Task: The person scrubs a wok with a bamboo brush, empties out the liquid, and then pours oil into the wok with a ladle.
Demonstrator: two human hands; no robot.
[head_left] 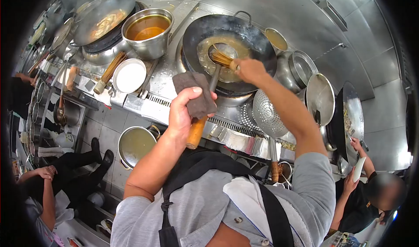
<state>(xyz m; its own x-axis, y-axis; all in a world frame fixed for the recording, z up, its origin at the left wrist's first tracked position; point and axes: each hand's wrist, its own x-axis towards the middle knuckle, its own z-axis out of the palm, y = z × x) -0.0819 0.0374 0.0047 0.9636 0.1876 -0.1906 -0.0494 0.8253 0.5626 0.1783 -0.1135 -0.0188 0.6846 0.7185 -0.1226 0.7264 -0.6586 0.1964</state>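
While a ladle (214, 77) and dark cloth (191, 92) are gripped by the left hand (180, 111), its bowl (231, 50) is held in the wok (205, 28) | brush (224, 59) gripped by the right hand (252, 71), bristles (219, 57) at bowl | ladle judged rigid, bowl-heavy, best grasped by wooden handle (197, 132)

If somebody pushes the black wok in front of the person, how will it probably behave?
The black wok is likely heavy: it is wide and holds a pool of liquid. With a sharp push, that uncovered liquid would probably slosh. The wok's rounded sides suggest it might rock or tilt rather than slide flat.
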